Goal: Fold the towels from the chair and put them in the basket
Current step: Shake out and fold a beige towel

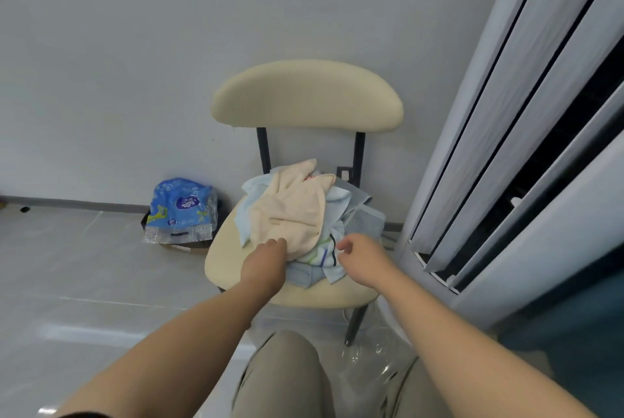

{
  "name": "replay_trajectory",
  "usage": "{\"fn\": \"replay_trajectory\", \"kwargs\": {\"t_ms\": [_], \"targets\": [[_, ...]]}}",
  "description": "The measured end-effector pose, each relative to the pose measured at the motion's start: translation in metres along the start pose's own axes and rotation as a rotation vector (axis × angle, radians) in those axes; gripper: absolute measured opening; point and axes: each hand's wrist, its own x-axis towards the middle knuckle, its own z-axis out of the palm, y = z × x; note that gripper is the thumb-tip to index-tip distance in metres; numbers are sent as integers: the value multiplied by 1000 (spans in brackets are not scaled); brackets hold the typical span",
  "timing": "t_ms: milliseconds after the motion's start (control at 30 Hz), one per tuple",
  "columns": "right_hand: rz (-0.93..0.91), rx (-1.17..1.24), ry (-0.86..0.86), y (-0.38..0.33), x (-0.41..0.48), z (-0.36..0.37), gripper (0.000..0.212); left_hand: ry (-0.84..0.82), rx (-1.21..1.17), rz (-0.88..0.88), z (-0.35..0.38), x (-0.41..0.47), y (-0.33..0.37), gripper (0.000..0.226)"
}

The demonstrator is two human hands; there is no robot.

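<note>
Left hand reaching nearer, fingers hiding under near hem of cream towel, grip untellable. Right hand hovering loosely curled, holding nothing, beside striped towel. Pile lying just beyond both hands on chair seat.

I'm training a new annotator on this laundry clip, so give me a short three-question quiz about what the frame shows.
1. True or false: the towel pile lies unfolded on the chair seat.
2. Which towel tops the pile? A peach towel; B red towel; C black towel.
3. What sits on the floor left of that seat?
Key: 1 true. 2 A. 3 a blue plastic package.
</note>
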Motion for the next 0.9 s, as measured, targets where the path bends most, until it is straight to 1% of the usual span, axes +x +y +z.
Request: {"fn": "replay_trajectory", "kwargs": {"t_ms": [67, 133, 300, 433, 533, 600, 700, 767, 800, 833, 867, 900], "targets": [[-3, -8, -2, 0, -3, -3, 29, 32, -84, -45, -9, 4, -2, 13], [-15, -22, -5, -3, -7, -5, 29, 88, -147, -63, -21, 6, -2, 13], [-42, -45, -1, -16, -13, -14, 29, 288, -304, -60, -68, 6, 3, 7], [-70, -51, 25, -34, -16, -26, 30, 373, -509, 7, -136, 5, 20, 18], [-132, -40, 51, -54, -16, -40, 33, 405, -592, 75, -189, 3, 35, 20], [-188, 18, 93, -71, -17, -52, 34, 423, -629, 130, -222, -2, 43, 20], [-298, 85, 229, -97, -23, -76, 48, 374, -661, 266, -262, -13, 51, 18], [-397, 180, 277, -115, -32, -92, 62, 351, -619, 363, -281, -22, 54, 16], [-446, 222, 290, -124, -35, -98, 63, 344, -603, 402, -289, -26, 54, 18], [-487, 262, 304, -132, -41, -104, 55, 330, -597, 434, -296, -29, 53, 24], [-509, 294, 325, -139, -43, -107, 39, 314, -585, 456, -301, -32, 53, 33], [-515, 307, 364, -146, -46, -111, 17, 308, -553, 466, -304, -34, 51, 44]]}}
